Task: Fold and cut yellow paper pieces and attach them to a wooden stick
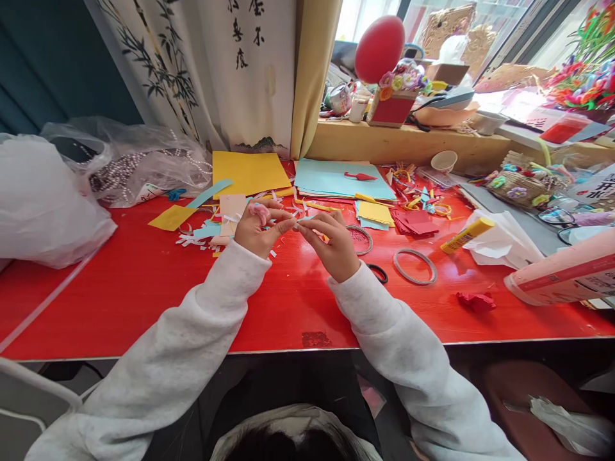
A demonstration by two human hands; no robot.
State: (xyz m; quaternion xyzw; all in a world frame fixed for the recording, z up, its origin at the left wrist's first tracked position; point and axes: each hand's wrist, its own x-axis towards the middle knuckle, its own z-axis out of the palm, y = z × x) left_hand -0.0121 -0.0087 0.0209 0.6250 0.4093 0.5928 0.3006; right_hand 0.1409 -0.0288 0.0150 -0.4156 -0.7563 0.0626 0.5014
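Note:
My left hand [262,232] and my right hand [331,242] meet fingertip to fingertip over the red table [288,307]. Between the pinched tips is something small and pale, too small to make out. A pink curled piece [259,213] rests against the fingers of my left hand. Paper scraps [206,232] lie beside and behind my left hand. Behind my right hand are small yellow squares [373,212] on light blue ones, and a grey ring [361,239] is close to its right side.
Yellow sheets [250,173] and light blue sheets [336,179] lie at the back. Rightward are red squares [416,221], a glue stick [467,235], another ring [415,267] and a pink cylinder [567,272]. White plastic bags [48,198] fill the left.

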